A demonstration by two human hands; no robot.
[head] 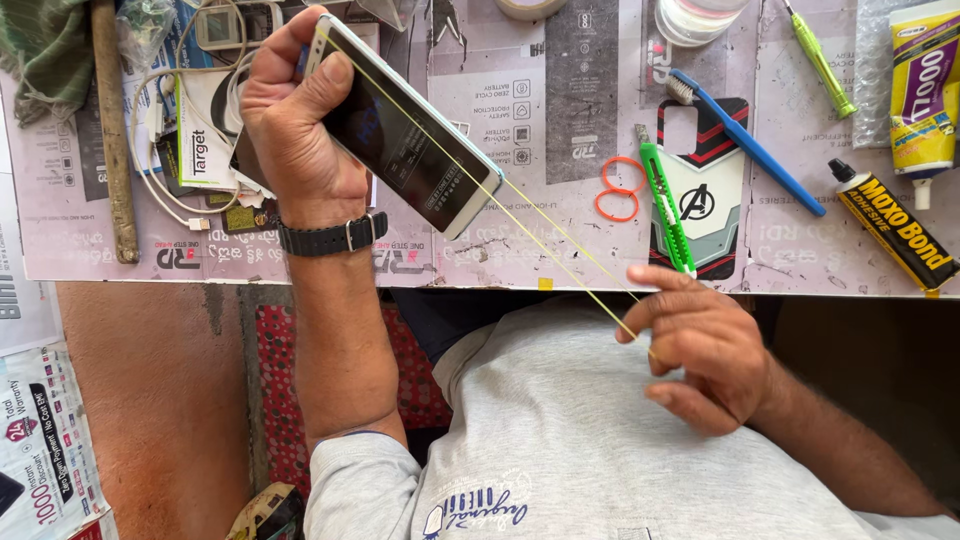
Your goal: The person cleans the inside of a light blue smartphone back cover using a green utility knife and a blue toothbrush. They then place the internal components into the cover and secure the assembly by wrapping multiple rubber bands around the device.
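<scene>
Smartphone [405, 130], a slim pale-edged handset with a dark screen, is held up over the bench [560, 240], tilted so one long edge faces the camera. The left hand [295, 120] is closed firmly around its upper end, thumb hooked over the top corner, which seems meant to brace the phone against a pull. A black wristwatch [335, 236] sits on that wrist.

A thin yellow elastic band [560, 255] is looped around the phone's upper end and stretched taut in two lines that run down across the screen towards the person's body. The right hand [705, 350], held in front of the grey shirt, keeps the far end of the loop: the forefinger is extended with the band hooked over it, and the other fingers are loosely curled, holding nothing else that can be seen. The tension appears to come from the two hands being well apart.

On the paper-covered bench beyond lie a green utility knife [665, 205] resting partly on a printed phone case [705, 190], two orange rubber bands [620, 190] just beside the knife, a blue toothbrush [745, 140], a green screwdriver [820, 60], and a black and yellow glue tube [895, 225] near the right edge. White cables [160, 150] are tangled behind the left hand.
</scene>
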